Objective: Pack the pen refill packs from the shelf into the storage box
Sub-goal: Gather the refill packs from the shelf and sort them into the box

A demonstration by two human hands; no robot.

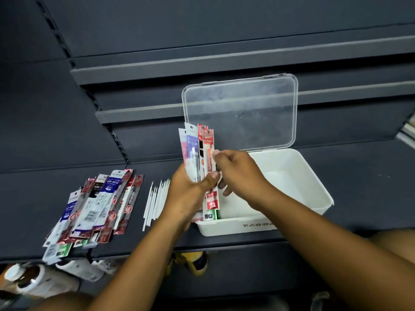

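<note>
A white storage box (314, 191) stands on the dark shelf with its clear lid (242, 113) raised behind it. My left hand (190, 191) grips an upright bunch of pen refill packs (197, 151) at the box's left end, their lower ends inside the box. My right hand (238, 171) pinches the edge of the front red pack in that bunch. Several more refill packs (96, 205) lie fanned out on the shelf to the left.
Loose white refill sticks (156, 203) lie between the pile and the box. The dark shelf (359, 171) has upper shelves behind it. Below the front edge are white bottles (36, 279) and a yellow object (195, 263).
</note>
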